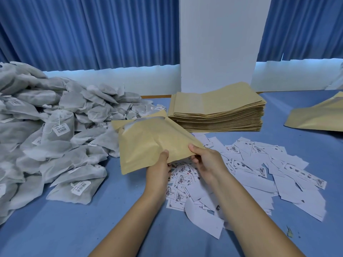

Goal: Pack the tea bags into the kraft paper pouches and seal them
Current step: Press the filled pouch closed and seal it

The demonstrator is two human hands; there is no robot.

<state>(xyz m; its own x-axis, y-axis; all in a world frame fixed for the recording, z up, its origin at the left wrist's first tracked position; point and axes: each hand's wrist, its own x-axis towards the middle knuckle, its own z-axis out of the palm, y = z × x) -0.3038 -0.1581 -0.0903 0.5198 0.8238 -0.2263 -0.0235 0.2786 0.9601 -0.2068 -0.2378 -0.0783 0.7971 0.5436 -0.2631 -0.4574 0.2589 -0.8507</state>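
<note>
Kraft-brown and flat-sided, the paper pouch [154, 143] is held up off the table in the middle of the view, tilted so that its open mouth points away from the person towards the upper left. A pale grey mesh tea bag [133, 124] shows inside that mouth, just below the torn-looking top edge.

Both hands grasp the pouch along its near edge. The left hand [159, 169] pinches the lower middle of it, thumb on the top face and fingers underneath. The right hand [206, 160] pinches the near right corner in the same way, thumb on top and the other fingers curled below the paper.

To the left of the pouch a large heap of grey mesh tea bags [52, 127] with strings and small white barcode tags spreads across the table, its nearest bags lying just beside the pouch's mouth. Behind the pouch, to the right, sits a tall stack of flat kraft paper pouches [219, 112]. Under and to the right of the hands lie scattered white paper slips with printed pictures and characters [259, 167]. Another kraft pouch [319, 117] lies at the right edge. Everything rests on a blue cloth-covered table [92, 229]. Pleated blue curtains [89, 30] and a white pillar [219, 41] stand behind.
</note>
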